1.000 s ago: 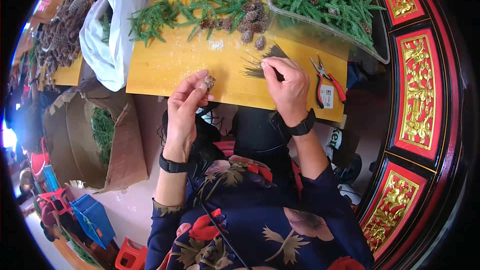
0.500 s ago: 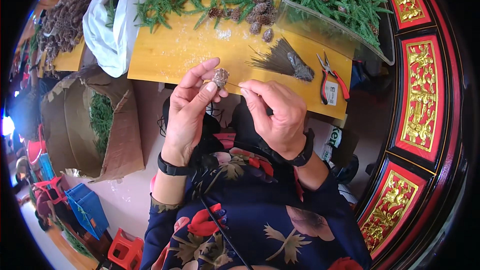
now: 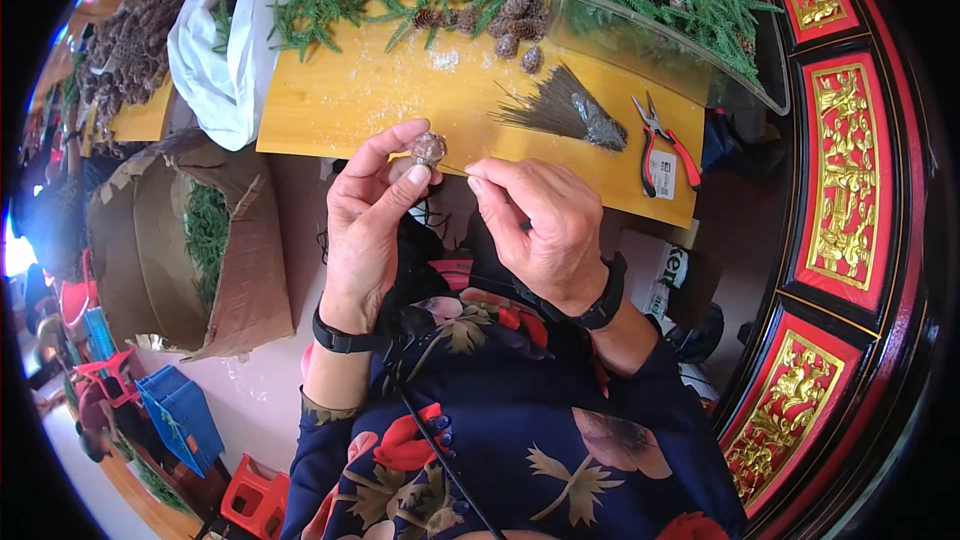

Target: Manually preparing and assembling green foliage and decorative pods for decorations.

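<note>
Between the thumb and fingers of my left hand (image 3: 370, 210) is a small brown pine cone (image 3: 428, 148), held above the table's near edge. Just to its right, my right hand (image 3: 545, 220) pinches the end of a thin wire (image 3: 455, 171) that runs toward the cone. Where the wire meets the cone is too fine to make out. Beyond my right hand a fanned bundle of dark wires (image 3: 570, 110) lies on the yellow table (image 3: 350, 100). Red-and-black pliers (image 3: 664, 145) rest to the right of that bundle.
Several pine cones (image 3: 518, 20) and green sprigs (image 3: 320, 10) lie at the table's far side. A clear plastic bin (image 3: 660, 40) of greenery stands at the back right. On the left are a white plastic bag (image 3: 215, 60) and a cardboard box (image 3: 140, 250). Carved red-gold panels (image 3: 840, 180) line the right.
The pine cone has turned and tipped in my left fingers, moving slightly left and up. My right hand has shifted a little left, still pinching the wire.
</note>
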The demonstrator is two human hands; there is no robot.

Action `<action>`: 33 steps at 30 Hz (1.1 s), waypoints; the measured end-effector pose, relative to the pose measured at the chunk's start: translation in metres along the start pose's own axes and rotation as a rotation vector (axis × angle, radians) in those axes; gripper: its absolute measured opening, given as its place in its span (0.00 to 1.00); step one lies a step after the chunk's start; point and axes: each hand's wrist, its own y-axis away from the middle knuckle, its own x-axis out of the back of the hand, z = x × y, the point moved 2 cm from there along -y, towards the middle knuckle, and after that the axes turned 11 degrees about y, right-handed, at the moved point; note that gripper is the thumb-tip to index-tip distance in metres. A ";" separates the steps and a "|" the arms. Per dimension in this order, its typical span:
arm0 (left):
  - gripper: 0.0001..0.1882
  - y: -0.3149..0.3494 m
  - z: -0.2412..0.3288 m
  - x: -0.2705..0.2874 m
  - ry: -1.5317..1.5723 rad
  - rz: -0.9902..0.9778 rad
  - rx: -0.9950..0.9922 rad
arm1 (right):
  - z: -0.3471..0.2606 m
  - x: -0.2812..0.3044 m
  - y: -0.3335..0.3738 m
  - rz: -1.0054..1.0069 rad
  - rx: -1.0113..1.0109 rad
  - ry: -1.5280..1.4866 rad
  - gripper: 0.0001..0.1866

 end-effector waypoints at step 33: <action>0.21 0.015 0.000 -0.007 -0.070 0.001 -0.101 | -0.010 -0.004 0.011 0.029 -0.011 -0.039 0.07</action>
